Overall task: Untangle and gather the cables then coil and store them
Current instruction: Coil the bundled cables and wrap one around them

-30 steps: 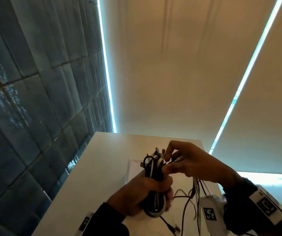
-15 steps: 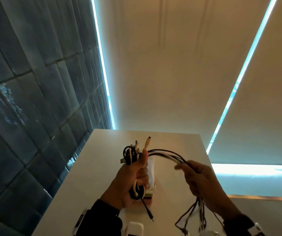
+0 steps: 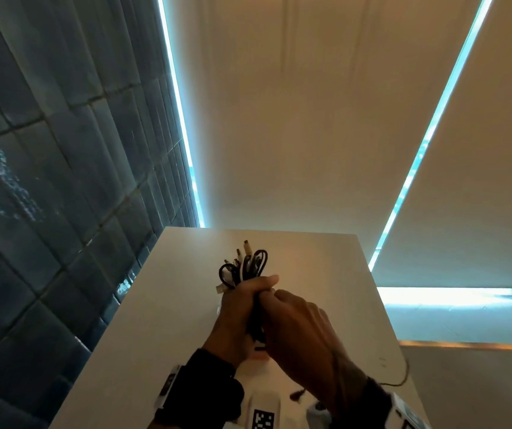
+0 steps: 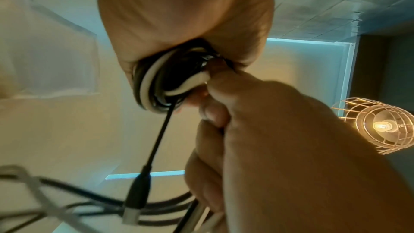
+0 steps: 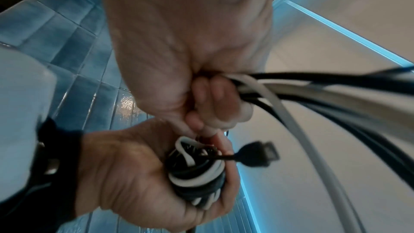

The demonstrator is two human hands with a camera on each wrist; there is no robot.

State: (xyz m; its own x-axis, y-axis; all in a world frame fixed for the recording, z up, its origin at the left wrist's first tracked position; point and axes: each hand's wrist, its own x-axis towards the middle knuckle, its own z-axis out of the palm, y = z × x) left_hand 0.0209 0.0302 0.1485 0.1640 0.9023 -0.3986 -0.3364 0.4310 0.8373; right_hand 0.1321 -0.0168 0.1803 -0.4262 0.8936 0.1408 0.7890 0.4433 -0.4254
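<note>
A coil of black and white cables (image 3: 244,267) stands upright in my left hand (image 3: 242,308), whose fingers grip its middle above the white table (image 3: 162,305). Loops and plug ends stick out above the fist. My right hand (image 3: 295,323) presses against the left one and grips the loose strands (image 5: 291,84) that trail off to the right. In the left wrist view the coil (image 4: 161,77) shows white and black turns, and a black plug (image 4: 136,194) dangles below it. In the right wrist view that black plug (image 5: 257,153) juts from the coil (image 5: 197,174).
A dark blue tiled wall (image 3: 47,196) runs along the table's left edge. Beige blinds (image 3: 310,103) with bright gaps hang behind the table. A thin cable end (image 3: 400,376) trails over the table's right edge. A wire-cage lamp (image 4: 380,125) glows in the left wrist view.
My right hand has come back from the lower right and closed in against the left hand, bringing the loose strands to the coil. The bundle has shifted slightly forward.
</note>
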